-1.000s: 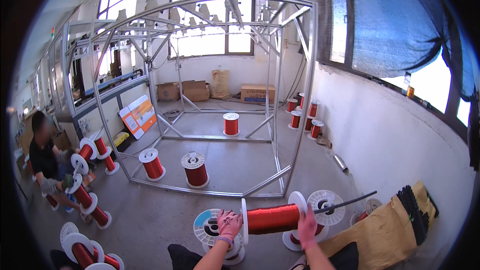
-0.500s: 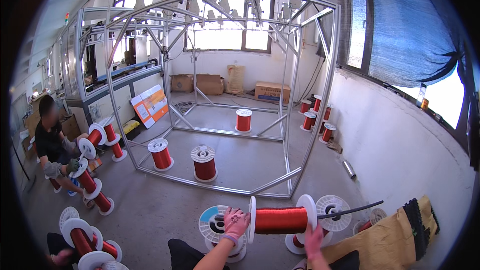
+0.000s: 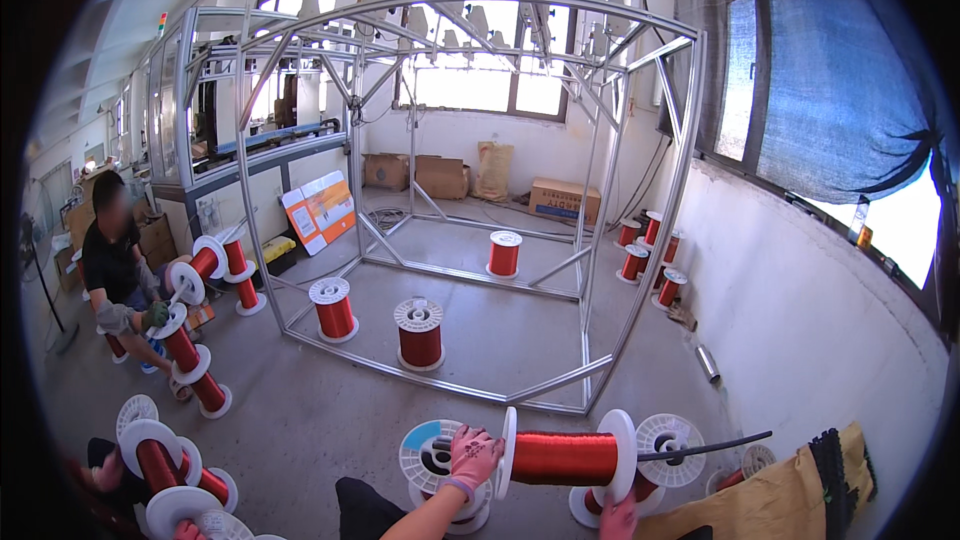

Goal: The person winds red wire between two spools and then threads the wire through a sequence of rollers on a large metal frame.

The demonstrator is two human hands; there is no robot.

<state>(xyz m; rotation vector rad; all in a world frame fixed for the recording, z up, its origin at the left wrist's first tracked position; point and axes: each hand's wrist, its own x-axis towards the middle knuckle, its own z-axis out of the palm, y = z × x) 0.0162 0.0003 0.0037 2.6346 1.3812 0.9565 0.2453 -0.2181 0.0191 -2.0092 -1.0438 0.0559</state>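
A large spool of red wire with white flanges lies on its side before me, a black rod sticking out of its right end. My left hand, in a pink glove, is closed at the left end, apparently around the rod; the fingers' undersides are hidden. At the lower rim of the right flange, my right hand, also pink-gloved, has its fingers bent against the rim. Below the left hand stands a spool with a blue-marked flange. Another white-flanged spool stands behind the right end.
An aluminium frame stands ahead, with red wire spools on the floor inside it. At left, a co-worker handles spools. More spools are at lower left, beside another person's gloved hand. Brown sacking lies at right.
The view has shifted, so the scene sits lower and farther right. My right hand has slid down along the right flange toward its lower rim. The left hand keeps its place at the spool's left end.
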